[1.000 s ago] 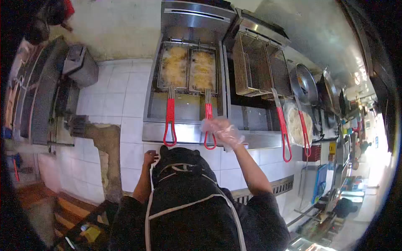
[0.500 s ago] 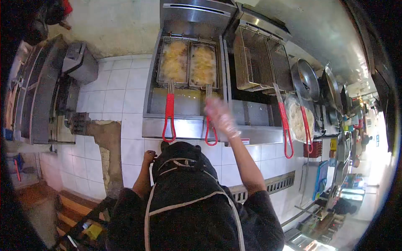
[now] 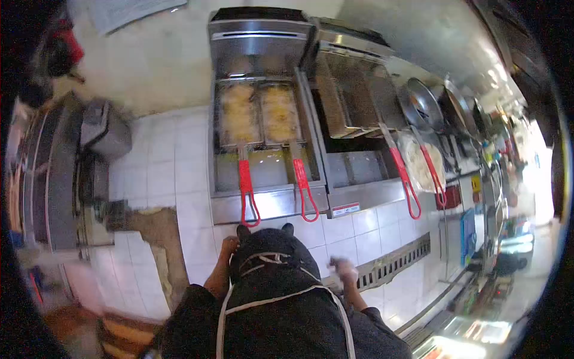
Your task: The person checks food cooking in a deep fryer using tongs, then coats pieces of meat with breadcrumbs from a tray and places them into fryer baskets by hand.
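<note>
My right hand (image 3: 345,270), in a clear plastic glove, hangs low beside my body, in front of the fryer. Motion smears its fingers. My left hand (image 3: 230,244), bare and loosely curled, is at my left side near the black apron (image 3: 278,299); nothing shows in it. Ahead of me stands a fryer (image 3: 269,206) with two wire baskets in bubbling oil. Pale golden pieces of food (image 3: 239,113) fill the left basket, and similar pieces (image 3: 279,113) fill the right one. Their red handles, left (image 3: 246,179) and right (image 3: 301,176), point toward me, apart from both hands.
A second fryer (image 3: 365,194) adjoins on the right, with two baskets (image 3: 350,93) raised at its back. Metal pans (image 3: 421,105) and a plastic bag of pale contents (image 3: 418,161) lie further right. A floor drain grate (image 3: 394,263) runs along the tiles. A grey bin (image 3: 104,128) stands left.
My right hand has left the right basket's handle and dropped back toward my side. That handle now slants more to the right. The view has shifted and tilted slightly.
</note>
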The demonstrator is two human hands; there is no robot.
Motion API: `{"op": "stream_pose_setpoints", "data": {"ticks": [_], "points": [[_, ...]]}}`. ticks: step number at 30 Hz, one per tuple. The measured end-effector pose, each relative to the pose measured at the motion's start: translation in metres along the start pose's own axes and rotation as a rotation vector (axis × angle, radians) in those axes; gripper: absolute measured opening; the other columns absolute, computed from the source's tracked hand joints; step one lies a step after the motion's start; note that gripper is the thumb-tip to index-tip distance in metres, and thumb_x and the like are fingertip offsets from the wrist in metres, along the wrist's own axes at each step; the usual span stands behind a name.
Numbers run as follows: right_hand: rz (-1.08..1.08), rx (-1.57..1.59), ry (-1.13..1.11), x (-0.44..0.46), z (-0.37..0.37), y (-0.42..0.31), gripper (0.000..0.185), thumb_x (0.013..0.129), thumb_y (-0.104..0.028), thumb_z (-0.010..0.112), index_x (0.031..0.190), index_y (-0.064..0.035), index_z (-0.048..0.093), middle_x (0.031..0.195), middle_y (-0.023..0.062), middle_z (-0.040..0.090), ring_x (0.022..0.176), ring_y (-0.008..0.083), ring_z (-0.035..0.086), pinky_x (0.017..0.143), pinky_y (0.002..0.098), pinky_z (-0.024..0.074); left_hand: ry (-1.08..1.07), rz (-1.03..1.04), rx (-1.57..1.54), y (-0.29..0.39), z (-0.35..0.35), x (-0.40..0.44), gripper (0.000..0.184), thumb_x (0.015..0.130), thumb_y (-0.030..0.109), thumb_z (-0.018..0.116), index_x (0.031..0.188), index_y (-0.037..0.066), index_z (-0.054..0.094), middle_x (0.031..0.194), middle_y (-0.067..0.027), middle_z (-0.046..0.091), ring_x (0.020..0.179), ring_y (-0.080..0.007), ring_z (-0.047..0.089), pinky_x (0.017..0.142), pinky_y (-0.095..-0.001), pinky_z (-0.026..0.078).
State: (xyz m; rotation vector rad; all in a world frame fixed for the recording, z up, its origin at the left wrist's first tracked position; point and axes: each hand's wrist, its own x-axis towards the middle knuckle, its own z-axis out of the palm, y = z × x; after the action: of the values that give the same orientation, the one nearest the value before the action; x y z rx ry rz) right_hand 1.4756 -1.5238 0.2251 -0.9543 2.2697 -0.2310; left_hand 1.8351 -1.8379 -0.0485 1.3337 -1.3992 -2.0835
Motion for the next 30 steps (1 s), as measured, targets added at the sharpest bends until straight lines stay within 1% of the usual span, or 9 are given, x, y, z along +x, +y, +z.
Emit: {"op": "stream_pose_setpoints", "data": {"ticks": [1,3,9,13,15,20,27,29,30], "points": [[-0.115,-0.411,-0.045,-0.027,0.025,0.024,0.017,0.08,-0.021,0.053,0.091,-0.0129,0.063,0.085,0.0067,0.061,0.079,0.0216,0.058,0.067,0.0335,0.0471,-0.036,0.01,0.02,-0.003,-0.004,0.0,0.014,0.079,0.018,0.058,0.083,0.005,0.062,0.072,-0.0092,0.063,0.056,-0.0197,0.061,0.045,-0.0331,0.048],[0.313,1.387,-0.091,-0.085,0.143,0.158,0.027,0.077,-0.016,0.059,0.1,-0.002,0.061,0.092,0.0107,0.066,0.075,0.0202,0.063,0.066,0.033,0.0516,-0.162,0.115,0.355,0.0,-0.01,0.005,0.012,0.077,0.017,0.057,0.077,0.007,0.063,0.072,-0.007,0.064,0.054,-0.0183,0.06,0.044,-0.0322,0.047],[0.23,1.147,0.199,-0.188,0.165,0.099,0.026,0.079,-0.017,0.06,0.091,0.0052,0.062,0.086,0.0111,0.066,0.069,0.0193,0.063,0.059,0.0315,0.0518,0.073,-0.471,0.516,0.1,-0.002,0.002,0.01,0.073,0.015,0.058,0.079,0.008,0.062,0.071,-0.0048,0.064,0.069,-0.0145,0.063,0.057,-0.0322,0.049],[0.509,1.577,-0.071,-0.123,0.311,0.234,0.033,0.083,-0.023,0.057,0.096,0.0066,0.06,0.091,0.0119,0.065,0.077,0.0197,0.064,0.06,0.0319,0.0509,-0.367,-0.3,0.544,0.089,-0.024,0.036,0.016,0.08,0.019,0.052,0.086,0.008,0.061,0.08,-0.0065,0.065,0.074,-0.0173,0.062,0.059,-0.0336,0.048],[0.505,0.913,-0.113,-0.107,0.216,0.162,0.032,0.082,-0.023,0.059,0.102,0.0023,0.057,0.088,0.0108,0.065,0.071,0.0183,0.062,0.056,0.0306,0.0494,-0.414,-0.532,0.379,0.108,-0.005,0.032,0.025,0.084,0.028,0.047,0.094,0.009,0.06,0.089,-0.0069,0.064,0.076,-0.0192,0.061,0.061,-0.0342,0.047],[0.551,0.912,-0.028,-0.086,0.163,0.171,0.04,0.081,-0.023,0.064,0.116,-0.0084,0.051,0.08,0.008,0.064,0.057,0.0149,0.057,0.047,0.0274,0.0457,-0.185,-0.527,0.639,0.118,0.101,-0.023,0.019,0.082,0.025,0.051,0.092,0.011,0.059,0.082,-0.0063,0.064,0.065,-0.0196,0.061,0.056,-0.0353,0.044],[0.314,0.575,0.119,-0.161,0.155,0.219,0.051,0.079,-0.028,0.067,0.126,-0.0213,0.048,0.076,0.0069,0.065,0.055,0.013,0.057,0.049,0.0299,0.0454,-0.514,-0.327,0.675,0.083,0.304,-0.043,0.02,0.082,0.022,0.053,0.084,0.004,0.06,0.071,-0.0067,0.062,0.056,-0.0164,0.057,0.045,-0.0299,0.041],[0.513,0.558,0.03,-0.19,0.123,0.211,0.052,0.079,-0.031,0.067,0.127,-0.0225,0.047,0.076,0.0092,0.064,0.052,0.0146,0.055,0.047,0.0334,0.0439,-0.543,-0.26,0.662,0.091,0.372,-0.057,0.018,0.084,0.02,0.054,0.083,0.003,0.06,0.071,-0.0065,0.062,0.056,-0.0151,0.056,0.044,-0.0292,0.042],[0.471,0.623,0.095,-0.204,0.122,0.214,0.047,0.078,-0.031,0.067,0.119,-0.0116,0.053,0.077,0.0118,0.061,0.048,0.0176,0.054,0.046,0.0345,0.0447,-0.578,-0.249,0.732,0.095,0.399,-0.06,0.017,0.084,0.02,0.055,0.083,0.003,0.061,0.072,-0.0065,0.062,0.057,-0.0149,0.056,0.044,-0.0295,0.043]]}}
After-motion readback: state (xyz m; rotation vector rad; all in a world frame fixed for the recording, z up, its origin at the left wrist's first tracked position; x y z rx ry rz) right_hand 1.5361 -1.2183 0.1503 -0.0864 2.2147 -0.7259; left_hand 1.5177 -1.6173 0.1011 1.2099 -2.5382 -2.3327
